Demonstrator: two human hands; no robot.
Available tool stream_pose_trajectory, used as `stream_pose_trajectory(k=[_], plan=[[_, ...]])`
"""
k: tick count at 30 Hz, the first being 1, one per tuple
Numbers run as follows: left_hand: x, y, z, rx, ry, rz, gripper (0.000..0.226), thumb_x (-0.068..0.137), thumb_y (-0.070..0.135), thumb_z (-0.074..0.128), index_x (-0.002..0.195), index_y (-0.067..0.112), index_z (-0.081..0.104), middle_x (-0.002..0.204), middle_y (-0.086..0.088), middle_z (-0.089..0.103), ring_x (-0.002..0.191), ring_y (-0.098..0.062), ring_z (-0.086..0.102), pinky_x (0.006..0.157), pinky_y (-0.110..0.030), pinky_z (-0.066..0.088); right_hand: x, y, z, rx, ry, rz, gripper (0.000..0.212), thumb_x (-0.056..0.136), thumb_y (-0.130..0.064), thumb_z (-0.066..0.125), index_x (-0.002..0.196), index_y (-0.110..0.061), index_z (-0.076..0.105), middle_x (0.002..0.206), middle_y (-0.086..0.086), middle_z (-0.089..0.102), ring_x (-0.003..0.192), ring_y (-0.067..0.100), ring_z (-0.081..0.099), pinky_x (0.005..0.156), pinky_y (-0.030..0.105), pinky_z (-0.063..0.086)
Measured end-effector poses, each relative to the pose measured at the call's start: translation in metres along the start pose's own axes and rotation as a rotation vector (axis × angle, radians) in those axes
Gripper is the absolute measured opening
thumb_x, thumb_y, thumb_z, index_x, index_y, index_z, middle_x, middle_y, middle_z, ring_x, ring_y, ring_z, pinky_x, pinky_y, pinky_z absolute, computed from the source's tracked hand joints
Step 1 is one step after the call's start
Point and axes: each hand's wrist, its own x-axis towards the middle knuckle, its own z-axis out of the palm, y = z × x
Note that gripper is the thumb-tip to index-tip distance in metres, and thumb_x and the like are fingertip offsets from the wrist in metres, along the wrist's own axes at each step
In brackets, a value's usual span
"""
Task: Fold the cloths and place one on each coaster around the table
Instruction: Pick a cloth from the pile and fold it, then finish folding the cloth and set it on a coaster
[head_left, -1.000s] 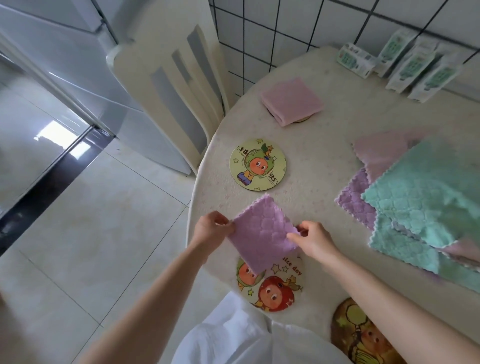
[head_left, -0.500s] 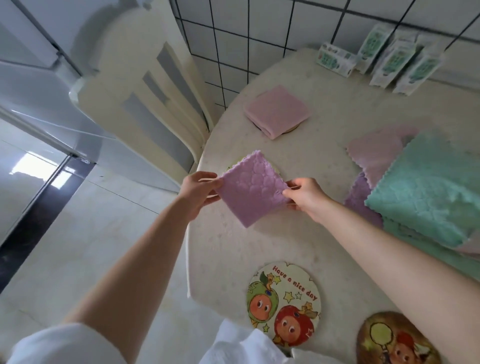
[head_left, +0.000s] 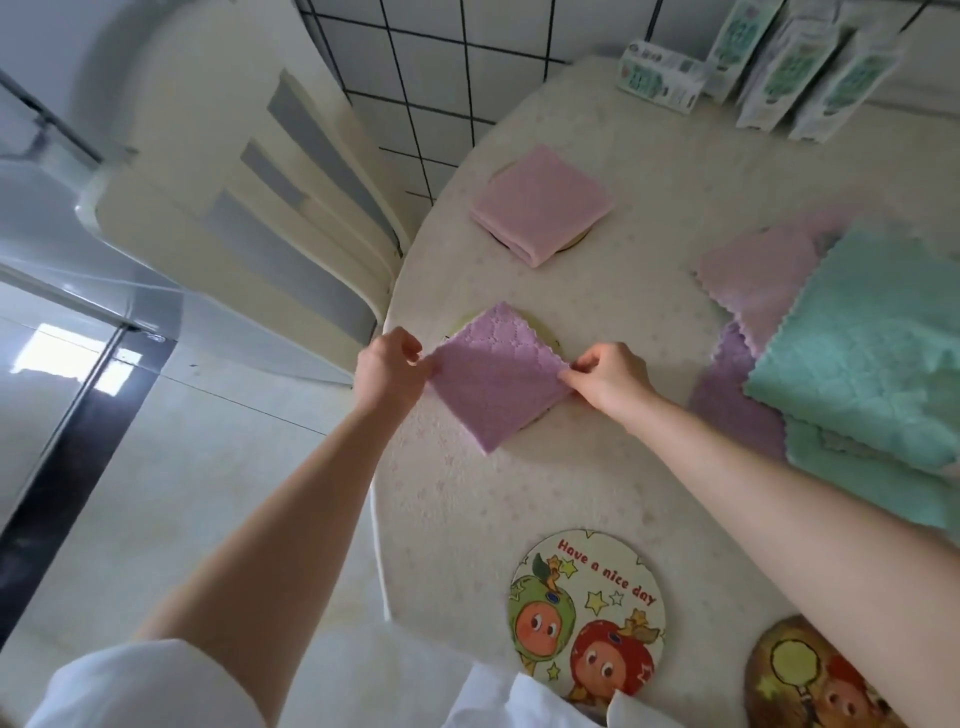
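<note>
Fingers of left hand (head_left: 389, 374) and right hand (head_left: 608, 379) pinch folded purple cloth (head_left: 493, 384) over coaster (head_left: 460, 323).

Single view only: wide-angle camera riding on person's head, facing forward and tilting steeply down. Hovering close over near rim of table (head_left: 519, 493) (straight edges bowing toward frame borders). Table filling right half, floor (head_left: 182, 493) and chair (head_left: 234, 218) filling left, tiled wall (head_left: 441, 78) running across top. Forearms reaching in from bottom corners, left hand (head_left: 389, 371) and right hand (head_left: 608, 382) meeting on purple cloth (head_left: 493, 384) at frame centre.
</note>
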Motion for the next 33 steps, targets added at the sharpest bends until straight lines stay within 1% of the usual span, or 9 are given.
stream_pose_trajectory(k=[2,5,10,13,17,23,27,30,33], plan=[[-0.003,0.005,-0.002,0.105,0.033,0.057,0.025,0.079,0.025,0.073,0.100,0.014,0.064,0.102,-0.002,0.064,0.090,-0.022,0.059,0.073,-0.035,0.051,-0.001,0.005,-0.005,-0.026,-0.007,-0.019,0.025,0.080,-0.029,0.070,0.096,-0.010,0.068,0.102,0.010,0.069,0.100,0.027,0.061,0.080,0.026,0.043],[-0.005,0.016,-0.004,0.196,0.058,0.152,0.024,0.080,0.021,0.071,0.103,0.016,0.064,0.106,-0.001,0.062,0.090,-0.022,0.058,0.067,-0.035,0.051,-0.003,0.019,-0.017,-0.091,-0.002,-0.061,0.018,0.083,-0.021,0.065,0.097,-0.012,0.068,0.104,0.011,0.069,0.102,0.029,0.062,0.082,0.028,0.046],[-0.019,0.057,0.007,0.218,0.071,0.330,0.019,0.082,0.016,0.067,0.100,0.015,0.065,0.100,-0.002,0.065,0.093,-0.024,0.060,0.071,-0.038,0.054,-0.013,0.054,-0.051,-0.207,0.024,-0.151,0.016,0.082,-0.013,0.060,0.097,-0.014,0.067,0.103,0.010,0.069,0.101,0.029,0.062,0.081,0.027,0.046],[-0.043,0.091,0.027,0.226,0.052,0.373,0.019,0.083,0.010,0.062,0.101,0.014,0.065,0.102,-0.002,0.064,0.092,-0.023,0.059,0.072,-0.037,0.052,-0.020,0.087,-0.078,-0.246,0.029,-0.207,0.014,0.083,-0.017,0.058,0.094,-0.018,0.065,0.099,0.005,0.070,0.094,0.026,0.065,0.080,0.029,0.051],[-0.087,0.134,0.067,0.207,0.028,0.436,0.018,0.082,0.011,0.060,0.099,0.013,0.065,0.100,-0.003,0.064,0.094,-0.022,0.058,0.071,-0.032,0.050,-0.032,0.137,-0.122,-0.275,0.064,-0.292,0.011,0.083,-0.012,0.058,0.092,-0.011,0.065,0.093,0.011,0.071,0.090,0.030,0.065,0.074,0.032,0.049],[-0.156,0.189,0.141,0.222,0.001,0.459,0.021,0.084,0.015,0.060,0.104,0.016,0.063,0.102,0.000,0.064,0.099,-0.024,0.056,0.072,-0.033,0.049,-0.047,0.221,-0.185,-0.316,0.086,-0.421,0.016,0.082,-0.009,0.058,0.095,-0.013,0.064,0.097,0.009,0.068,0.094,0.030,0.062,0.078,0.037,0.051],[-0.191,0.223,0.192,0.235,-0.041,0.510,0.024,0.082,0.013,0.058,0.104,0.018,0.065,0.105,-0.001,0.064,0.101,-0.025,0.056,0.071,-0.035,0.051,-0.050,0.272,-0.222,-0.426,0.145,-0.497,0.019,0.081,-0.009,0.060,0.099,-0.014,0.062,0.104,0.006,0.061,0.096,0.031,0.058,0.077,0.040,0.050],[-0.210,0.248,0.224,0.245,-0.090,0.620,0.030,0.081,0.011,0.060,0.110,0.017,0.065,0.111,-0.002,0.063,0.106,-0.025,0.056,0.077,-0.040,0.053,-0.042,0.300,-0.244,-0.486,0.200,-0.557,0.026,0.077,-0.001,0.063,0.102,-0.010,0.062,0.103,0.010,0.056,0.093,0.035,0.053,0.074,0.046,0.051],[-0.223,0.274,0.248,0.298,-0.126,0.765,0.041,0.084,0.006,0.058,0.125,0.014,0.057,0.129,-0.003,0.056,0.117,-0.023,0.050,0.089,-0.042,0.050,-0.030,0.318,-0.260,-0.576,0.199,-0.591,0.043,0.072,0.004,0.069,0.111,-0.008,0.058,0.109,0.010,0.055,0.094,0.035,0.051,0.072,0.047,0.052]])
